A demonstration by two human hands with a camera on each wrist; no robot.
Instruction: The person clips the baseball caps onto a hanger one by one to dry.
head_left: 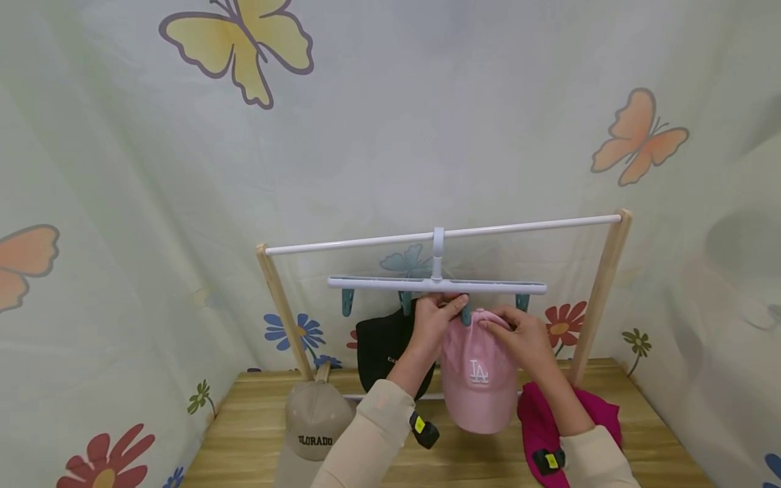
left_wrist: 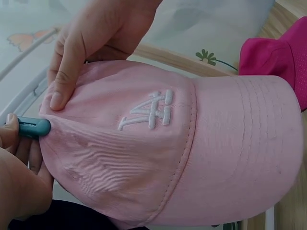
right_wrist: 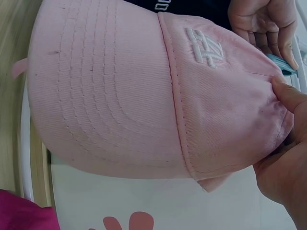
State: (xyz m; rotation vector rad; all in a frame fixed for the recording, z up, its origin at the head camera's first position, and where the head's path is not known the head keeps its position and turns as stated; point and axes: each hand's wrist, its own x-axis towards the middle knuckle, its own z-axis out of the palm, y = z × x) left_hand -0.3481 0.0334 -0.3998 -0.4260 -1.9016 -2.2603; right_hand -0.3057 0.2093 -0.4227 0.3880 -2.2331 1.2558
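Observation:
A pink baseball cap [head_left: 478,400] with white "LA" lettering hangs brim down below a white clip hanger [head_left: 390,285]. My right hand [head_left: 526,339] pinches the crown's top, its thumb [right_wrist: 289,97] on the front fabric. At the same spot, my left hand [head_left: 430,324] pinches a teal clip [left_wrist: 34,127] between thumb and fingers. The clip's tip meets the gathered cloth at the crown in the left wrist view. Just left of the pink cap, a black cap [head_left: 381,346] hangs from another teal clip [head_left: 405,302], partly behind my left forearm.
The hanger hooks over a white rod [head_left: 342,243] between wooden posts [head_left: 601,298]. Further teal clips sit near the hanger's ends. A beige cap [head_left: 314,413] lies on the wooden tabletop [head_left: 244,420] at left, a magenta cap [head_left: 594,410] at right, under my right forearm.

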